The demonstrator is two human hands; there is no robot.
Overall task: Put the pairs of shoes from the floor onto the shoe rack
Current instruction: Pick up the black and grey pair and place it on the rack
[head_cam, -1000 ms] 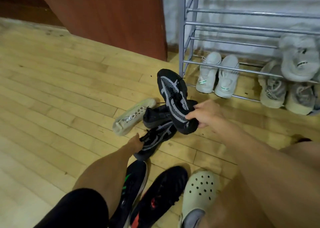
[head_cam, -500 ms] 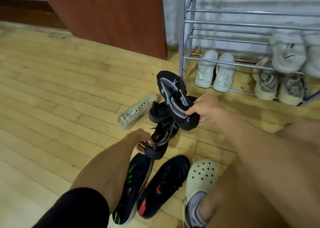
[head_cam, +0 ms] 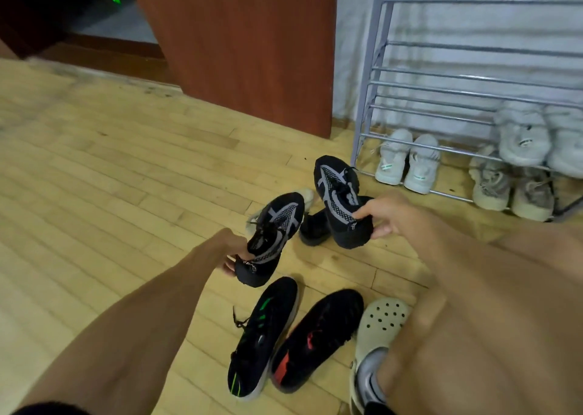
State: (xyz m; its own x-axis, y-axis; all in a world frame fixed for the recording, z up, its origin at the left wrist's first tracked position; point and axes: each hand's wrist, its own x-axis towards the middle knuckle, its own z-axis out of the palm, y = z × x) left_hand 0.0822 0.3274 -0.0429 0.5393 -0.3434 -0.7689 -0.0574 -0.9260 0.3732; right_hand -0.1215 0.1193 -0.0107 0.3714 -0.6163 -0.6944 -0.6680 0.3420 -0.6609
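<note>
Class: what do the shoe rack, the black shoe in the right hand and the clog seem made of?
Shoe rack: probably metal, grey, slightly glossy; thin tubes.
Black shoe: seemingly knit mesh, matte; dotted weave.
Clog: likely moulded foam or rubber, matte; punched holes.

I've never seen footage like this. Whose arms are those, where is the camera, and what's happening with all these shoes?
There is no machine here. The arms belong to a person, and the single camera sits on their head, looking forward and down. The left hand grips a black mesh shoe by its heel end, and the right hand grips the matching shoe. On the wooden floor lie a green-marked shoe, a red-marked shoe and a dark shoe behind the held ones. The metal shoe rack stands at the upper right and already holds pale shoes.
</note>
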